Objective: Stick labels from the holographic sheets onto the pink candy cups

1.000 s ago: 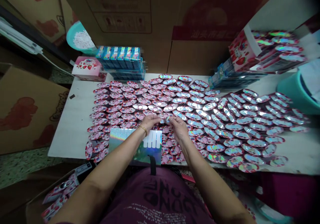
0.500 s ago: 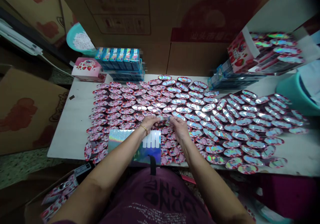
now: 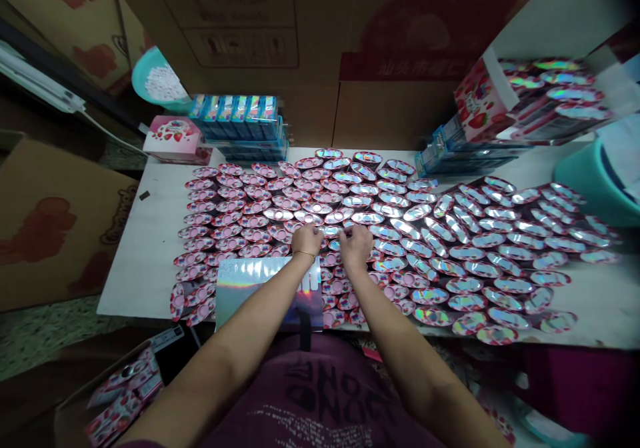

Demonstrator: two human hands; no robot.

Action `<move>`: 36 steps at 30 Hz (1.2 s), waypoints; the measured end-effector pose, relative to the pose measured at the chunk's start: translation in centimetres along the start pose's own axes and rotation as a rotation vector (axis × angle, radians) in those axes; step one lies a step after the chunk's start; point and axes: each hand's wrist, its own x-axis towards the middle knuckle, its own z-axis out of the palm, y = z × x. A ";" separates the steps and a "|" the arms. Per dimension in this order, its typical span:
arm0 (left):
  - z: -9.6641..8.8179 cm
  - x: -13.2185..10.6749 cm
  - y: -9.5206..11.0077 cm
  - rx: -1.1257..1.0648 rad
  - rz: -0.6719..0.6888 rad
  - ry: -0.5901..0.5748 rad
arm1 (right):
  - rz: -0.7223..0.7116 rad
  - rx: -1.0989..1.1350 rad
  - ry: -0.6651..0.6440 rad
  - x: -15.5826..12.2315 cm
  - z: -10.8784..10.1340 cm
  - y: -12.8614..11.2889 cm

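Note:
Several oval foil-topped pink strawberry-print pieces (image 3: pixel 280 198) lie in overlapping rows across a white table (image 3: pixel 145 248). My left hand (image 3: pixel 306 240), a thin bangle at its wrist, and my right hand (image 3: pixel 356 243) rest side by side at the middle of the spread, knuckles up and fingers curled down onto one piece (image 3: pixel 334 233) between them. What the fingertips grip is hidden. A holographic silver sheet (image 3: pixel 250 285) lies at the table's near edge, under my left forearm.
Stacked blue packs (image 3: pixel 240 125) and a pink strawberry box (image 3: pixel 173 136) stand at the back left. More blue packs and a tray of foil pieces (image 3: pixel 530 101) fill the back right, beside a teal tub (image 3: pixel 595 181). Cardboard boxes (image 3: pixel 310 41) wall the back.
Both hands moved a little forward, away from me, and pressed down together on the pieces. The white strips seen on the silver sheet are now hidden by my left forearm.

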 end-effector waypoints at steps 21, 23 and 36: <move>-11.4 -2.3 -10.2 0.026 0.214 -0.381 | -0.924 -0.031 -0.557 -7.3 0.1 -6.7; -11.2 -2.2 -10.3 -0.020 0.217 -0.383 | -0.968 -0.006 -0.547 -7.5 0.2 -5.9; -9.6 -2.5 -9.4 0.054 0.325 -0.168 | -0.001 0.712 -0.597 -4.1 -4.1 -6.2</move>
